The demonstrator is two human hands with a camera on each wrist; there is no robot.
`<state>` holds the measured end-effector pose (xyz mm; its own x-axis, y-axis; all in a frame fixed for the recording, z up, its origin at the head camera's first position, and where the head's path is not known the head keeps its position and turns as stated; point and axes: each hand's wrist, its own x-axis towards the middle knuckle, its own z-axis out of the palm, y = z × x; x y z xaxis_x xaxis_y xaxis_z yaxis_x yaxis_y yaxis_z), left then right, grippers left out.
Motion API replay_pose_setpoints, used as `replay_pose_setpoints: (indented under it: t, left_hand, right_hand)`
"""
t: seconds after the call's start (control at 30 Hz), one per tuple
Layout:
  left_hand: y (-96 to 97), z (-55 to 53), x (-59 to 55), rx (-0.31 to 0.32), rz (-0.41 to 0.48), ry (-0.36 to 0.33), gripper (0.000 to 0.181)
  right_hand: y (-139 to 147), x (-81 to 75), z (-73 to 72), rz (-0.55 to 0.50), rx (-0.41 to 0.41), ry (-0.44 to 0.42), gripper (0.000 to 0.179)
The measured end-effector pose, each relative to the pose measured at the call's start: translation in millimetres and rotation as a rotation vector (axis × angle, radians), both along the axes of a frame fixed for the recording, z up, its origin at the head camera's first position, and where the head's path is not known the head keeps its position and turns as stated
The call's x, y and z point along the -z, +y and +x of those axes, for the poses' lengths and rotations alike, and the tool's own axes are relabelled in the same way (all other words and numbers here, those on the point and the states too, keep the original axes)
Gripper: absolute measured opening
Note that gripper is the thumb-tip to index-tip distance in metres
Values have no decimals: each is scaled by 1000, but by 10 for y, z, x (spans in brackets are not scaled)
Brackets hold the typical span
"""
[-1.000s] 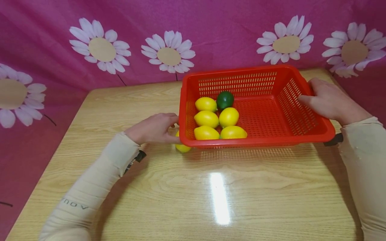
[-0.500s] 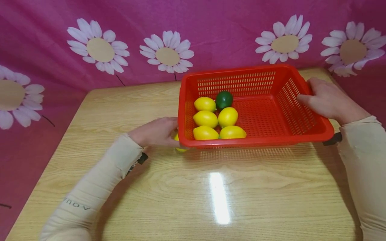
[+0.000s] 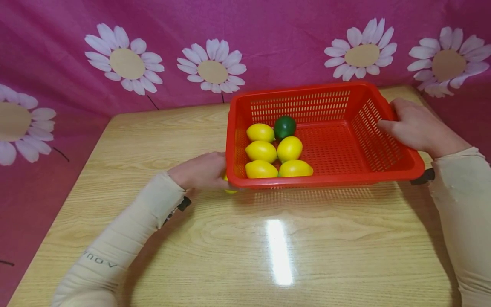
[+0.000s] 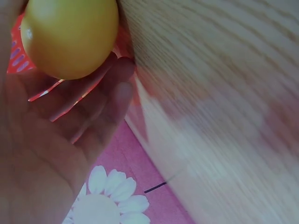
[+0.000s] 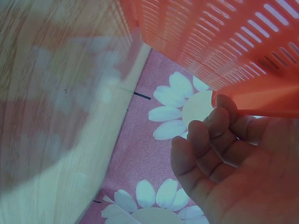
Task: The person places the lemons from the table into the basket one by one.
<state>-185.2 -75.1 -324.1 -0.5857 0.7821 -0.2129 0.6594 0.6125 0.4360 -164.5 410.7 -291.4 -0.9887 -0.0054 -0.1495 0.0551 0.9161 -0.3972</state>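
A red slotted plastic basket (image 3: pixel 326 182) stands over the far part of the table, holding several yellow lemons (image 3: pixel 289 149) and one dark green round fruit (image 3: pixel 285 127) in its left half. My right hand (image 3: pixel 416 128) grips the basket's right rim, thumb inside and fingers (image 5: pixel 198 140) curled beneath the rim in the right wrist view. Low at the basket's left end, my left hand (image 3: pixel 201 171) holds another lemon (image 4: pixel 70 37). Its fingers (image 4: pixel 110 102) curl around that lemon's far side in the left wrist view. From the head, the basket rim and hand mostly hide this lemon.
A wooden table (image 3: pixel 245 256) spreads beneath the basket and both forearms, with a bright light reflection near its middle. Behind its back edge hangs a magenta cloth (image 3: pixel 276 42) printed with white daisies.
My left hand has moved slightly right and nearer to me, closing around the lemon beside the basket and covering more of it. The right hand and basket have hardly moved.
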Motion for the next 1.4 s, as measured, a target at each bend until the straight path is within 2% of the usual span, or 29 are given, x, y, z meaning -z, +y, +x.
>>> replay_pose_setpoints:
  t: [0.17,0.43,0.67,1.03,1.4]
  left_hand:
    - [-1,6,-8,-2,14,-26,38]
    - [-19,1,-50,3,-1,-19,44]
    - [-64,-8,-104,2,-21,29,46]
    - [-131,-34,-242,-62,-97,106,59]
    - [-253,-118,-330,-72,-81,139,63]
  right_hand:
    - [2,4,-1,0,-1,0,54]
    - [-2,-3,10,-8,5,-16,57]
    - [-8,-6,6,-14,2,-19,57]
    - [-9,8,-2,-27,3,-11,55]
    - [-6,5,-4,-32,-3,-16,55]
